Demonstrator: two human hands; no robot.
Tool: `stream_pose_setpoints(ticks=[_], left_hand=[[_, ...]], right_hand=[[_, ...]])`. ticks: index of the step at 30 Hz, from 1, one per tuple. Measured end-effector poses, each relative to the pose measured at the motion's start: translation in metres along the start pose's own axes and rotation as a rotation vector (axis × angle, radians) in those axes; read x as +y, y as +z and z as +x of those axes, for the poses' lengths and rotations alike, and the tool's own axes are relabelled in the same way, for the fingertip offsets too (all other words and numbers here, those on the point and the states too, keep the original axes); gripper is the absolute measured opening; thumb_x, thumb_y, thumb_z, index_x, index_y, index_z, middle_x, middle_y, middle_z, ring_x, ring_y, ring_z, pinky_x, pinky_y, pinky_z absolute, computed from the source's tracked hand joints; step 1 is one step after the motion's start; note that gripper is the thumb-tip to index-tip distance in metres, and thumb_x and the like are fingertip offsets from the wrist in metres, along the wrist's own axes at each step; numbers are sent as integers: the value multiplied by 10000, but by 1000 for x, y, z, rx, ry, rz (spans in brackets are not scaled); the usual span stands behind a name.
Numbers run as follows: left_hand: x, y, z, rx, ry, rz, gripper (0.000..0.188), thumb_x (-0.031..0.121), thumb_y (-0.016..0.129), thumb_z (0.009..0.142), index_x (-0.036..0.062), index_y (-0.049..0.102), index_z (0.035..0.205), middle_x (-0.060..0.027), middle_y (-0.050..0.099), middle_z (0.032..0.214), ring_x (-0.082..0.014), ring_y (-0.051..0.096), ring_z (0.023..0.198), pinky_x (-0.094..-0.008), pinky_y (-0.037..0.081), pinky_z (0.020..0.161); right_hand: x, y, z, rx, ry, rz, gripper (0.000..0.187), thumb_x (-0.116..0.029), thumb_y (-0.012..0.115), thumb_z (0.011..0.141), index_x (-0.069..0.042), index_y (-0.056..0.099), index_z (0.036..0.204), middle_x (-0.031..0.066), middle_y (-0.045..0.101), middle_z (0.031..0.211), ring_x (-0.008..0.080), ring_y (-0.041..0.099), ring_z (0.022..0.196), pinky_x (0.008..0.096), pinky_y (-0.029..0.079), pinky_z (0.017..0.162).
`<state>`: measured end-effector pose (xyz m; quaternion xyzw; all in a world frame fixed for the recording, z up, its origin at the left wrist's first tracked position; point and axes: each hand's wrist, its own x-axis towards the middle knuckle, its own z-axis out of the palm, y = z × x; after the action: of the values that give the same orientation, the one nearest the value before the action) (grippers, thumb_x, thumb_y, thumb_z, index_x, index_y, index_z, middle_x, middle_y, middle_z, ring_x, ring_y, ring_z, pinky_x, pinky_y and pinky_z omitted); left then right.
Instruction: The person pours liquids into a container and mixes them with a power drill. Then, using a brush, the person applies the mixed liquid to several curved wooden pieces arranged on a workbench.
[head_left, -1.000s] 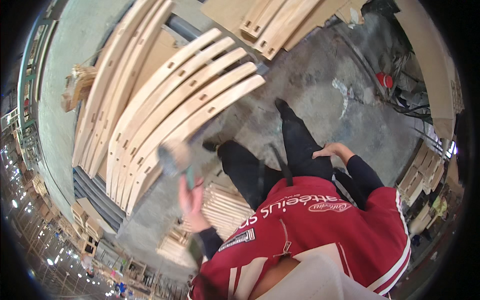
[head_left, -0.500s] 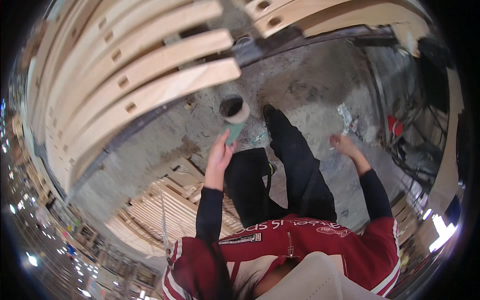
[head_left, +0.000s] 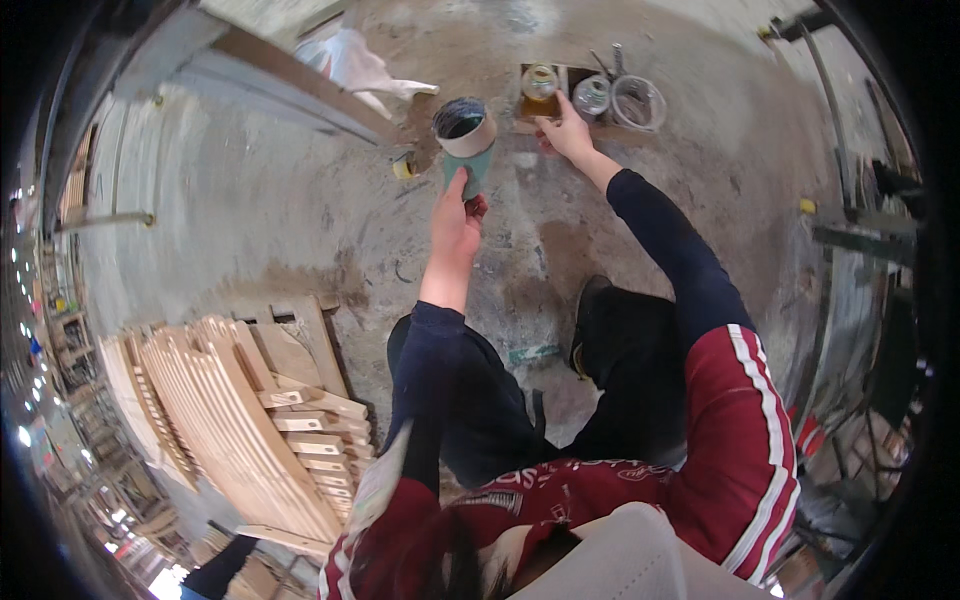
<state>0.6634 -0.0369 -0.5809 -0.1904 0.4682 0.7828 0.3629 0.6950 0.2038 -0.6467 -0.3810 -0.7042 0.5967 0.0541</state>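
Note:
In my left hand [head_left: 458, 228] is a cup [head_left: 470, 145], pale around the top and green lower down, with a dark inside. My thumb and fingers are closed round its green lower part, and its mouth tips away from me. My right hand [head_left: 567, 132] is stretched out at a shallow box [head_left: 525, 128] on the floor. Its thumb and forefinger are apart beside a glass jar [head_left: 540, 84] of amber liquid; whether they touch it I cannot tell. A second jar [head_left: 592, 95] and a clear plastic tub [head_left: 640, 103] stand to the right of it.
A roll of yellow tape [head_left: 404, 168] lies left of the cup. Beyond it are a white plastic bag [head_left: 355, 68] and a metal beam [head_left: 290, 75]. Stacked wooden slats [head_left: 235, 410] fill the lower left. A metal frame [head_left: 860, 225] stands at the right.
My view has turned away from the big stack of slats to the floor with the jars. The left hand still holds the cup. My right hand has reached forward to the amber jar.

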Motion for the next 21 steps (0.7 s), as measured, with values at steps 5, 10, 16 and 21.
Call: stream_pose_setpoints(ticks=[5,10,16,21], left_hand=[[19,-2,-30,-58,174,48,229,278,652,937,100,621,1078,6,626,944,-105,566,774,-279,463,670],[32,-12,-43,-55,140,104,261,256,671,929,80,601,1108,1,635,944,-113,569,767,-277,467,671],[36,-5,-24,-30,236,258,273,299,645,925,49,665,1033,8,641,859,-93,541,728,-280,441,654],[26,9,-12,-152,258,404,279,246,625,929,4,653,1063,-43,662,853,-114,574,683,-292,462,612]], right_hand=[[11,21,47,195,43,183,482,-100,750,820,-113,481,1219,68,697,781,134,658,564,290,511,448],[-6,26,46,264,21,111,350,-225,821,780,-96,611,1028,37,676,740,111,611,537,270,452,431],[-56,-15,14,542,-391,-567,589,-544,810,698,-50,638,969,154,666,1010,259,616,1010,383,483,844],[-104,-79,-41,369,-805,-261,483,-327,760,833,-51,553,1171,174,644,1092,288,601,1074,363,473,892]])
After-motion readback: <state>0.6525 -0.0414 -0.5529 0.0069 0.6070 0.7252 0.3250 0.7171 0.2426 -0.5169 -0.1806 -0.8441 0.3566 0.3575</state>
